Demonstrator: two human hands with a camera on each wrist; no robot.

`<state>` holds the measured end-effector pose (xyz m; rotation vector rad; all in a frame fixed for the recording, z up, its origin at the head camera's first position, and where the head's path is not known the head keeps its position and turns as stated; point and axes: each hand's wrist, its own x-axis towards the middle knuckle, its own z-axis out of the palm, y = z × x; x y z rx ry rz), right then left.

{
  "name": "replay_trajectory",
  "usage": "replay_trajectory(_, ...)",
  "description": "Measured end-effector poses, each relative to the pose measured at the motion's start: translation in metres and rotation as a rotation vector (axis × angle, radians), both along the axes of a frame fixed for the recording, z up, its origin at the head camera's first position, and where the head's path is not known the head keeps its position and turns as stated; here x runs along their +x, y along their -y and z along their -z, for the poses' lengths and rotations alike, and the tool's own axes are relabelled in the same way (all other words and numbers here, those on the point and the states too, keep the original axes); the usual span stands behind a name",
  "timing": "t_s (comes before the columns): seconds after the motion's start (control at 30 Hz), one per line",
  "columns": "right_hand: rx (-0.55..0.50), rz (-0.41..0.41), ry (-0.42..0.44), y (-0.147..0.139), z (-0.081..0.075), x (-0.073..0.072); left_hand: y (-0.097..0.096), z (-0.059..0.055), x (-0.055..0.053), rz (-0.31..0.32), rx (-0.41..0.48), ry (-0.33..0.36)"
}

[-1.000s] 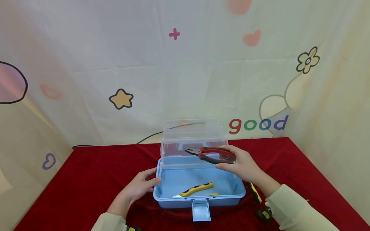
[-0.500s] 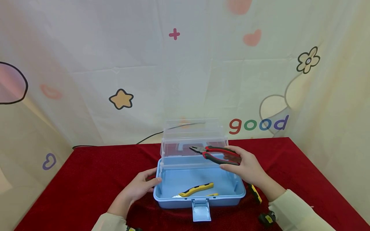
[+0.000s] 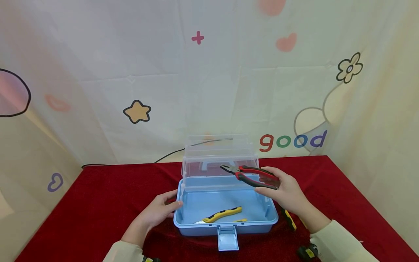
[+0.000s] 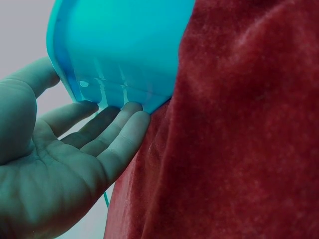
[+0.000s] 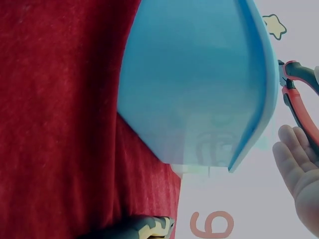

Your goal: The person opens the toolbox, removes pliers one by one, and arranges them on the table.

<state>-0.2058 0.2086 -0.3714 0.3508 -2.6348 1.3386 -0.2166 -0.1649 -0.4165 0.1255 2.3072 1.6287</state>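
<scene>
A light-blue toolbox (image 3: 226,230) with a clear lid (image 3: 220,163) raised at its back stands on the table. My left hand (image 3: 158,210) grips its left end, thumb over the rim and fingers against the outer wall, as the left wrist view also shows. Above the box's right side, my right hand (image 3: 284,187) holds combination pliers (image 3: 240,170) by their red-and-black handles; the handles are spread and the nose points left. Inside the box lies a yellow-and-black utility knife (image 3: 224,214) with a silvery tip. A second yellow piece (image 3: 241,220) is mostly hidden behind the front wall.
A yellow-and-black tool (image 3: 289,219) lies right of the box, partly hidden. The box's front latch (image 3: 228,238) hangs down. Dark red cloth (image 3: 108,203) covers the table. Behind it hangs a pale printed curtain (image 3: 209,91), with a thin black cable (image 3: 170,156) near the back edge.
My right hand has moved a little to the right with the pliers, away from the box's middle. My left hand and the toolbox have stayed in place.
</scene>
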Motion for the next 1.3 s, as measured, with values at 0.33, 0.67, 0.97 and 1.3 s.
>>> replay_trajectory(0.33,0.003,0.022,0.013,-0.009,-0.002,0.005,-0.001,-0.001,-0.001,-0.007,-0.011,-0.004)
replay_trajectory(0.67,-0.009,0.049,0.015,-0.017,-0.001,0.009,-0.001,-0.002,0.000,0.013,0.002,-0.002)
replay_trajectory(0.97,-0.009,0.087,0.016,-0.025,0.000,0.013,0.000,-0.002,0.001,0.012,0.001,-0.002)
replay_trajectory(1.3,-0.010,0.112,0.011,-0.036,0.007,0.017,0.000,-0.001,0.000,0.014,0.000,-0.004)
